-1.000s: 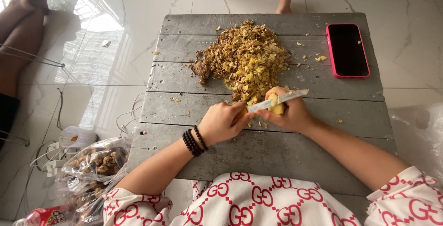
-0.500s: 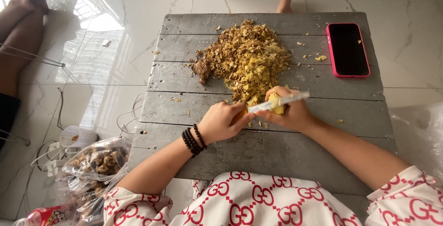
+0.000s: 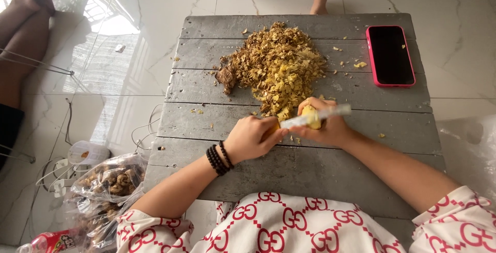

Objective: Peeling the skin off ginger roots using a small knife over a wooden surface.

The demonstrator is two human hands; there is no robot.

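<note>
**Peeling a yellow root over a plank table**

The left hand (image 3: 251, 138) is closed around the handle of a knife (image 3: 316, 117), whose pale blade runs out to its right and lies across the root (image 3: 310, 116). The right hand (image 3: 324, 127) is clamped on that root, fingers curled round its far side so that only a yellow patch shows at the top.

The root looks firm and knobbly, light enough for one hand; where it is bared it is likely moist and slippery, so a grip on the unpeeled skin, well behind the blade, would hold best. The knife is stiff and thin, best held by the handle as it is.

Just beyond both hands lies a heap of peel (image 3: 279, 67), dry, flaky, tan and yellow, with a darker lump at its left edge. The table (image 3: 289, 170) is of rough grey weathered planks with gaps between them. Well to the right of the right hand a phone (image 3: 390, 55) in a smooth pink case lies flat. Down and left of the left hand, on the glossy tiled floor, a clear bag (image 3: 111, 178) holds more brown knobbly roots. Black beads (image 3: 218, 157) ring the left wrist
</note>
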